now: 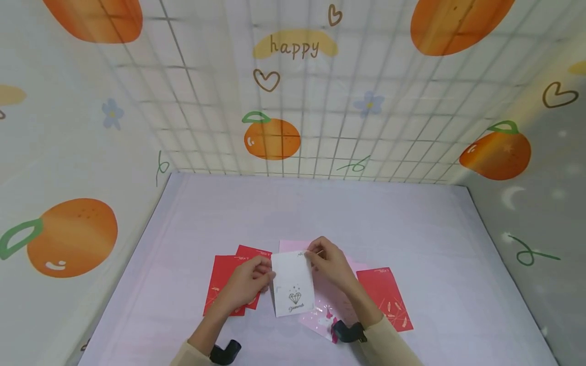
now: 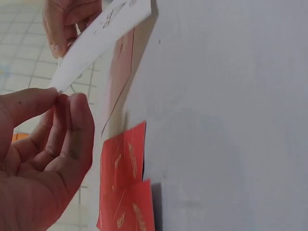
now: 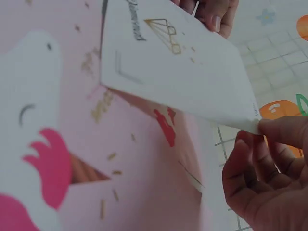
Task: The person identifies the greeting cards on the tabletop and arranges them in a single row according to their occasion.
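Observation:
Between both hands a white card [image 1: 293,290] with a gold diamond drawing and lettering is held up, tilted, above the table. My left hand [image 1: 249,278] pinches its left edge between thumb and fingertips, as the left wrist view also shows. At its upper right corner my right hand [image 1: 331,263] pinches the card, thumb on the near face in the right wrist view. Under the card and the right hand lies a pink sheet or bag [image 3: 144,192] with a white unicorn print. Two overlapping red envelopes [image 1: 224,277] lie beneath the left hand and forearm.
Another red envelope [image 1: 386,300] with gold sprigs lies right of the pink item, partly under the right forearm. The white table [image 1: 229,208] runs back to a wire grid [image 1: 316,127] behind a curtain printed with oranges. Dark wrist cameras [image 1: 348,331] sit on both wrists.

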